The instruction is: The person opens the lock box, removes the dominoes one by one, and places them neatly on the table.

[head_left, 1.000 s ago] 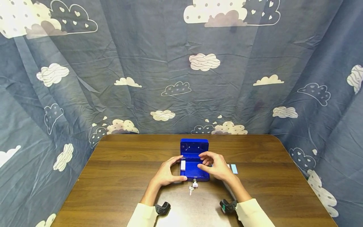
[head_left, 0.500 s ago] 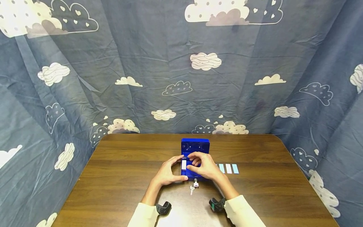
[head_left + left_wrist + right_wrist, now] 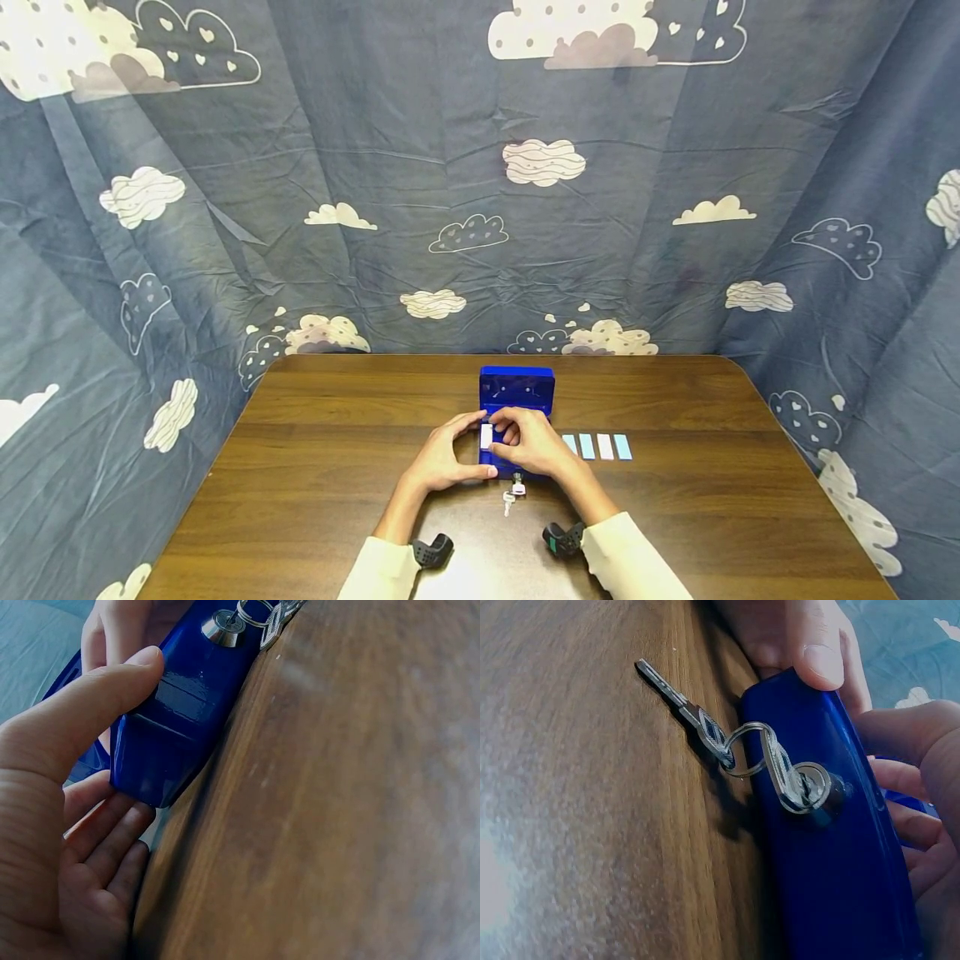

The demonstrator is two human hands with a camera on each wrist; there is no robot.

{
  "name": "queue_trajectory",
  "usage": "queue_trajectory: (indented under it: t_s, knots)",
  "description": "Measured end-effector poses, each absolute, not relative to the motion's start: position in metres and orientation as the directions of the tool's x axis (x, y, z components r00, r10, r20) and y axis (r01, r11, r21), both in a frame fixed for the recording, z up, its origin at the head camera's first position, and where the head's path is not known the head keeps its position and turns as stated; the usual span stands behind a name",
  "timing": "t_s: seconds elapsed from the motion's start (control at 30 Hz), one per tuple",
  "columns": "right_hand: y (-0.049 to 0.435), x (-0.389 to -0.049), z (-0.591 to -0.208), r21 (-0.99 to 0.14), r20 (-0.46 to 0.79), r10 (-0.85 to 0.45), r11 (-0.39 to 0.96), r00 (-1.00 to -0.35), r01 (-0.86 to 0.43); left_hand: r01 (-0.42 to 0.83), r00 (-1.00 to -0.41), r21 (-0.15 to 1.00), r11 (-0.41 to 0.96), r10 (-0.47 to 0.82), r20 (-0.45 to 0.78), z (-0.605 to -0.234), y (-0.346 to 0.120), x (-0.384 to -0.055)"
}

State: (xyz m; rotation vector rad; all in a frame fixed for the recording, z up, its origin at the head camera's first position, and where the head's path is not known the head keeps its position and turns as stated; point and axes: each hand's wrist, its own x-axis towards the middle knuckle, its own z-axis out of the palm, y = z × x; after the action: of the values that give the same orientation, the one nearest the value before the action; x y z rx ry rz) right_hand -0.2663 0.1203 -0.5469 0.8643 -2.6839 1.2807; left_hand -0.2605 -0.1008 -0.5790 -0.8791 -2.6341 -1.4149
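Note:
An open blue metal cash box [image 3: 517, 392] stands on the table, its lid raised at the back. My left hand [image 3: 437, 462] grips the box's left side, thumb on the front edge and fingers at the back. Inside, at the left wall, lies a white block [image 3: 487, 437]. My right hand [image 3: 531, 442] reaches into the box with curled fingers, thumb and fingertips right at the white block's right edge. I cannot tell whether they hold something. A key [image 3: 784, 776] sits in the front lock [image 3: 225, 628], with a second key [image 3: 682, 709] hanging from its ring.
Right of the box, several flat blocks lie in a row, among them a white block [image 3: 605, 447] and a light blue block [image 3: 623, 447]. The wooden table [image 3: 315, 500] reaches back to a grey-blue curtain [image 3: 442, 275] with cloud prints.
My right hand has moved left across the inside of the box to the white block, uncovering the row of blocks at the right. My left hand keeps its hold on the box.

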Motion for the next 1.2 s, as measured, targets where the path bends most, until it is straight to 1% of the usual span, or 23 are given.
queue_trajectory:
  t_s: [0.2, 0.47, 0.7, 0.83, 1.0, 1.2]
  knots:
    - [0.1154, -0.2696, -0.5521, -0.653, 0.244, -0.480, 0.561, -0.843, -0.508, 0.486, -0.839, 0.766, 0.420, 0.470, 0.275, -0.5789, -0.1009, -0.2613]
    - [0.1118, -0.2701, -0.5531, -0.654, 0.209, -0.478, 0.580, -0.853, -0.485, 0.489, -0.838, 0.762, 0.424, 0.471, 0.275, -0.5792, -0.1015, -0.2611]
    - [0.1117, -0.2689, -0.5536, -0.619, 0.217, -0.500, 0.594, -0.838, -0.514, 0.509, -0.828, 0.761, 0.404, 0.472, 0.303, -0.5801, -0.1001, -0.2614]
    - [0.1122, -0.2687, -0.5553, -0.613, 0.209, -0.495, 0.605, -0.843, -0.508, 0.522, -0.823, 0.753, 0.400, 0.466, 0.324, -0.5803, -0.1005, -0.2603]
    - [0.1108, -0.2681, -0.5533, -0.610, 0.193, -0.483, 0.623, -0.854, -0.490, 0.514, -0.826, 0.759, 0.400, 0.470, 0.311, -0.5819, -0.1005, -0.2618]
    - [0.1095, -0.2677, -0.5530, -0.601, 0.180, -0.476, 0.639, -0.861, -0.479, 0.533, -0.813, 0.758, 0.377, 0.478, 0.333, -0.5819, -0.1011, -0.2618]
